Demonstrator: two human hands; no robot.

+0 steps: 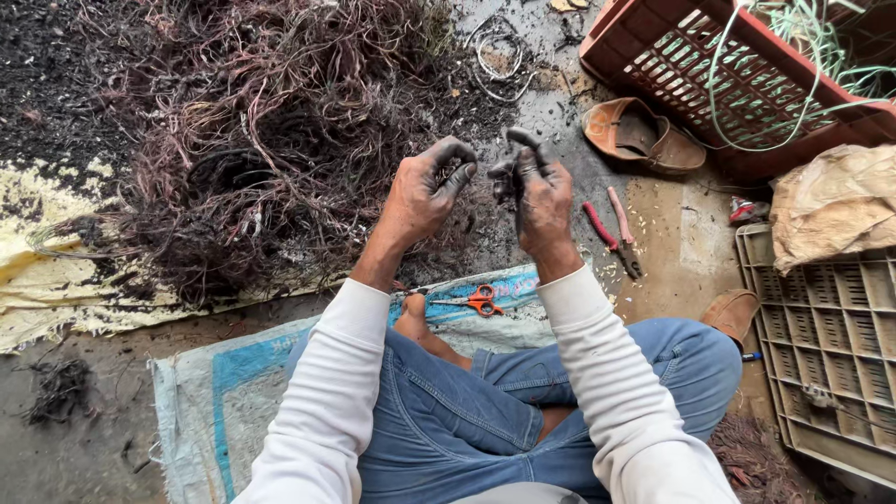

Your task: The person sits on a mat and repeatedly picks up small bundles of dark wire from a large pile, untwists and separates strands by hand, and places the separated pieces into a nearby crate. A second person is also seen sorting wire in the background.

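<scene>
Left hand: soot-blackened left hand (425, 191) raised in front of the crossed legs, fingers curled inward toward the palm, half closed; nothing clearly gripped that I can make out.
Right hand: soot-blackened right hand (537, 191) raised just beside the left, a narrow gap between them; fingers bent and pinched on a small dark blackened bit (502, 182) at the fingertips. Too dark to tell what the bit is.
Sleeves: long white sleeves (327, 392) on both arms, clean against the dirty hands.
Beyond the hands: large tangled heap of thin reddish-brown burnt wire (271, 140) on the floor, spreading away to the left of the hands, black ash around it.
Below the hands: orange-handled scissors (476, 301) lying on a pale woven sack with blue stripes (219, 392), near a bare foot, between the wrists.
Right of the right hand: red-handled pliers (614, 233) on the bare concrete floor (672, 243), close by.
Further right, beyond: brown leather sandal (639, 135), touching the edge of a red slatted plastic crate (709, 65) holding loose pale green wire (803, 56).
Far right: grey-beige slatted plastic crate (831, 345) with a crumpled tan sack (831, 201) resting on its far end.
Far left: yellowish sheet (56, 271) under the edge of the wire heap.
</scene>
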